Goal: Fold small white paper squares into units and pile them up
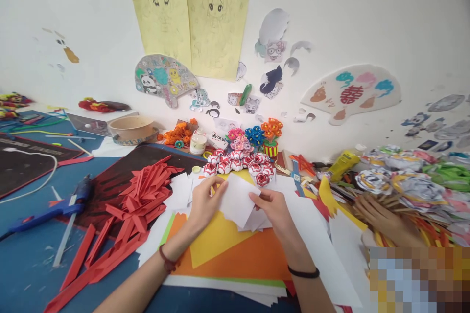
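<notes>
Left hand: the left hand is closed in a pinch on the left edge of the white paper sheet, thumb on top.
Right hand: the right hand grips the same sheet at its right edge, fingers curled under it.
White paper sheet: held just above a small stack of white paper squares, over the middle of the table's near half.
Step in hand: by the look of it, a fold or crease is being worked into the sheet, with both hands squaring its edges.
Next move, as a judgement: it would call for lining up the corners and pressing the crease flat with a fingertip while the other hand holds the sheet steady.
Beneath the hands: layered yellow card and orange card on the blue table.
Left of the hands: a heap of folded red paper strips, and beyond it a blue glue gun near the left edge.
Beyond the hands: red-and-white paper flowers in a row toward the far edge.
Containers: a round tan bowl at the far edge, its contents not visible; a small jar beside it, contents unclear; a striped pot holding paper flowers.
Right edge: another person's hand rests on a pile of paper rosettes.
</notes>
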A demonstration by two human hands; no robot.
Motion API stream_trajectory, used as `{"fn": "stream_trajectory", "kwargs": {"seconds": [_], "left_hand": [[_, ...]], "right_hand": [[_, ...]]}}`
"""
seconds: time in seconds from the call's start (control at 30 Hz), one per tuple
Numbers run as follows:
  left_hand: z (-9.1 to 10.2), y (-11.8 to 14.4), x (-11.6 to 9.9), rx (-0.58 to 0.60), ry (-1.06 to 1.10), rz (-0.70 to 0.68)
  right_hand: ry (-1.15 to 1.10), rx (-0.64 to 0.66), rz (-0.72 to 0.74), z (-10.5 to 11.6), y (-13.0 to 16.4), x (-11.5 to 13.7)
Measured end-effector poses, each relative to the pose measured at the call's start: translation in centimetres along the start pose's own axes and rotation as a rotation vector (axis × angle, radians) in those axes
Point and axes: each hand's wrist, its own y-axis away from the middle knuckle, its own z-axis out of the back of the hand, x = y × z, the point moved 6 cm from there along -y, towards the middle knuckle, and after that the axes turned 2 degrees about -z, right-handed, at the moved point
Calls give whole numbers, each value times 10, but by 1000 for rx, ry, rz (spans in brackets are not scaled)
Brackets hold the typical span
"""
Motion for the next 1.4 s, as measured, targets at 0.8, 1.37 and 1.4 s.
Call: {"fn": "stream_trajectory", "kwargs": {"seconds": [0.8,1.37,1.4], "left_hand": [[-36,11,6,406,587,194],[-31,7,18,291,381,198],[-30,7,19,272,364,208]], "right_hand": [[28,-116,195,-16,11,18],[6,80,121,-25,2,7],[2,99,118,-26,2,8]]}}
